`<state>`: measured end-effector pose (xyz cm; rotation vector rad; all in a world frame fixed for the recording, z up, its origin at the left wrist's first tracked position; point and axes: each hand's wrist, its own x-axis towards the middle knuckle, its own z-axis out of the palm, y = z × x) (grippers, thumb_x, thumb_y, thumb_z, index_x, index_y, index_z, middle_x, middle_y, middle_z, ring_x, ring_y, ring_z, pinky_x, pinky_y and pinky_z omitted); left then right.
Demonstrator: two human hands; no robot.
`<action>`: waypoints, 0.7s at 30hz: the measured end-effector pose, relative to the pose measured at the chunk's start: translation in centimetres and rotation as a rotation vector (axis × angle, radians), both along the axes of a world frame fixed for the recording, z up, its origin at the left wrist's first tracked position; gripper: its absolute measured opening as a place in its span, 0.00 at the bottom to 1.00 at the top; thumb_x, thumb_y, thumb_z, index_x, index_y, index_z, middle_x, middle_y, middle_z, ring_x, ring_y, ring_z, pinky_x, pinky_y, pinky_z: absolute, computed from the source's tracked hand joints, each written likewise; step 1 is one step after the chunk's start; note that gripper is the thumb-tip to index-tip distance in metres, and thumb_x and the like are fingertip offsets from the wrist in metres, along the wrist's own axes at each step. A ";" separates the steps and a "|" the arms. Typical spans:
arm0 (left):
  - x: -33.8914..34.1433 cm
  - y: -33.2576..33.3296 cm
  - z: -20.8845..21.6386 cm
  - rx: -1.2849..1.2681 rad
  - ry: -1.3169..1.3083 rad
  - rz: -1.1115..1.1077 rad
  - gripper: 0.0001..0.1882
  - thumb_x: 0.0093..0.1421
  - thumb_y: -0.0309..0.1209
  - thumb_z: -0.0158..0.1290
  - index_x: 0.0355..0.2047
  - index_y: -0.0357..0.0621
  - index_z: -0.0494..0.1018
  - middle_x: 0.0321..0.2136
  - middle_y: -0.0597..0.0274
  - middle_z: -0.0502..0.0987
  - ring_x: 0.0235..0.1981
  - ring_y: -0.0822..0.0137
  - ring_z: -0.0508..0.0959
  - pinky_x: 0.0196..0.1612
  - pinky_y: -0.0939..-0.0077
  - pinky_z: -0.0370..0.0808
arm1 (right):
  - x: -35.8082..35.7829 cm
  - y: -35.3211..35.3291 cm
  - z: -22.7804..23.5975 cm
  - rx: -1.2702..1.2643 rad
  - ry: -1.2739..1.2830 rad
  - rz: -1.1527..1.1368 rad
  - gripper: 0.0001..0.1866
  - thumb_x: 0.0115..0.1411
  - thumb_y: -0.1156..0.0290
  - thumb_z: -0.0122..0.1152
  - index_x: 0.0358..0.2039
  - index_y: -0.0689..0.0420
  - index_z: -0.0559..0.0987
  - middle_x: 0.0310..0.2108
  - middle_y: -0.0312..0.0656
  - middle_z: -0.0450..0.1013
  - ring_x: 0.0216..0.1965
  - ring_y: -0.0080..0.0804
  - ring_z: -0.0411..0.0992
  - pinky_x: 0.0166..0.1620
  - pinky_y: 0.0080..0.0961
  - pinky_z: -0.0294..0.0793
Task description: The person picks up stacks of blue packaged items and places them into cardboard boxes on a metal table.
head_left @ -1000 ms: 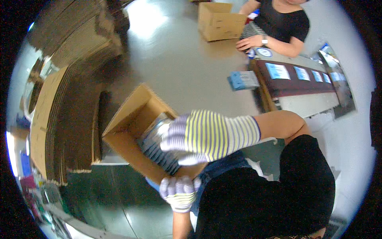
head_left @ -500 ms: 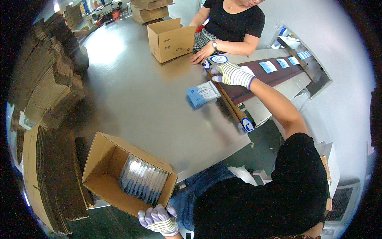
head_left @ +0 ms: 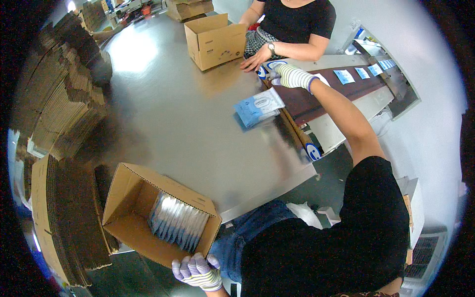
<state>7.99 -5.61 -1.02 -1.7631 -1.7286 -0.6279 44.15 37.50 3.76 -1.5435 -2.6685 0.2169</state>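
Note:
My left hand (head_left: pixel 198 271), in a striped white glove with lilac fingertips, grips the near edge of an open cardboard box (head_left: pixel 161 179). The box tilts beside my lap, with a row of flat blue and silver packets (head_left: pixel 179 222) standing inside. My right hand (head_left: pixel 296 79), gloved alike, is over the near end of a brown conveyor belt (head_left: pixel 309 106). Its fingers are slightly bent and apart, with nothing visible in them. Just left of the belt's end, blue and white packets (head_left: pixel 258 106) lie overlapping on the metal table (head_left: pixel 173 123).
Across the table a co-worker (head_left: pixel 297 29) in black rests a hand near an open carton (head_left: pixel 216 45). More blue packets (head_left: pixel 345 76) lie along the belt. Stacks of flattened cardboard (head_left: pixel 69 104) crowd the left side. A round-stickered rail (head_left: pixel 299 136) edges the belt's end.
Another packet now shows on the one lying by the belt's end. My right hand has shifted slightly over the belt; my left hand keeps its grip on the box.

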 end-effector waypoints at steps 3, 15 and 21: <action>0.0 0.0 -0.2 0.001 -0.004 0.005 0.08 0.59 0.36 0.47 0.26 0.48 0.67 0.22 0.64 0.65 0.27 0.64 0.69 0.51 0.53 0.67 | 0.7 3.0 -2.5 0.047 -0.062 0.033 0.15 0.51 0.65 0.63 0.37 0.61 0.78 0.35 0.51 0.75 0.38 0.45 0.73 0.43 0.35 0.72; -0.2 0.2 -0.1 0.026 -0.023 0.008 0.06 0.58 0.36 0.47 0.28 0.49 0.67 0.22 0.64 0.65 0.27 0.64 0.70 0.52 0.54 0.66 | -1.1 9.9 -7.4 -0.161 -0.371 0.352 0.13 0.52 0.63 0.57 0.31 0.60 0.77 0.25 0.44 0.74 0.29 0.40 0.73 0.34 0.35 0.71; 0.0 0.5 0.1 0.001 -0.013 0.047 0.15 0.64 0.44 0.42 0.28 0.48 0.65 0.21 0.67 0.64 0.30 0.66 0.68 0.52 0.57 0.64 | -5.2 8.4 -9.3 -0.418 -0.561 0.386 0.15 0.53 0.66 0.55 0.35 0.66 0.73 0.24 0.44 0.73 0.25 0.38 0.71 0.30 0.34 0.68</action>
